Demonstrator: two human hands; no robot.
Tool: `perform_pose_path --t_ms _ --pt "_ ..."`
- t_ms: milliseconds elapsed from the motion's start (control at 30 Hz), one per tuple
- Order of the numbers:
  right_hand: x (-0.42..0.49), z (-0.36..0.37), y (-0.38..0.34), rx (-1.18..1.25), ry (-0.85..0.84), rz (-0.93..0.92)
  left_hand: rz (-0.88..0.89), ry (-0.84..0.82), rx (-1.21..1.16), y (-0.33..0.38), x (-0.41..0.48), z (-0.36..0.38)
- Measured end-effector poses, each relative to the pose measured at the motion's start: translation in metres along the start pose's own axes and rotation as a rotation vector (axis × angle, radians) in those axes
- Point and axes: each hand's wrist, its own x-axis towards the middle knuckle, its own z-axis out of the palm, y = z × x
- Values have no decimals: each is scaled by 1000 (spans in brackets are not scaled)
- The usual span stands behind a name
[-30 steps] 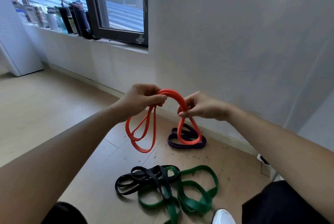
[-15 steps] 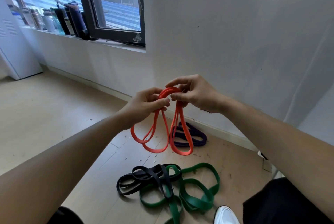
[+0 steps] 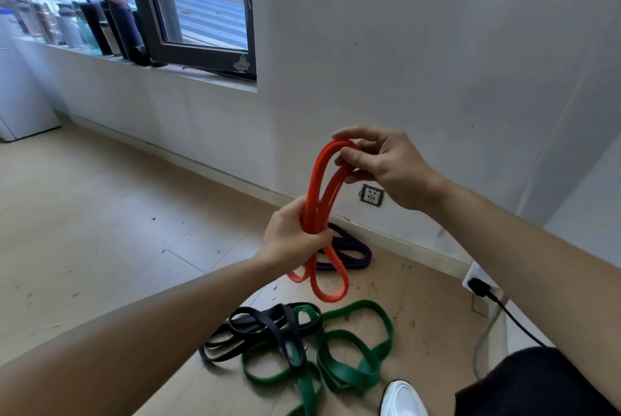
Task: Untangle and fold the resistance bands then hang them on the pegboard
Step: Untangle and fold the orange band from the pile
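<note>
The fold is going best, as I judge it, if the dangling loops are staying lifted clear of the flat green rubber resistance band and the flat black rubber band that are lying tangled together on the near floor, so nothing is snagging. The strands should be lying flat and even in length before the bundle is being closed up. Just above that tangle, the left hand is clenching around the middle of the orange-red rubber resistance band, fist upright and forearm reaching forward from the near left, with two loops hanging below it. Slightly farther and higher, the right hand is pinching the top bend of the same band between thumb and curled fingers, wrist bent, drawing the strands up and taut against the left fist. Beyond both hands, a folded purple rubber band is lying on the floor by the far wall; no pegboard is showing
</note>
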Motion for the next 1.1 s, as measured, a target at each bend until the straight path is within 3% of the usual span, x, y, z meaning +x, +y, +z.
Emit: perform_pose_path --t_ms 200,333,633,800,1100 --pt "-9 -32 17 135 125 122 -58 -203 145 -3 8 -22" --pt "-18 -53 41 55 164 270 -20 -282 266 -9 19 -39" --pt "-13 -57 120 -343 -160 570 -27 -504 699 -54 49 -52" --pt "3 -55 187 -426 -225 727 -49 -601 775 -112 72 -19" --pt "4 -43 364 -373 -26 858 -85 -707 774 -263 119 48"
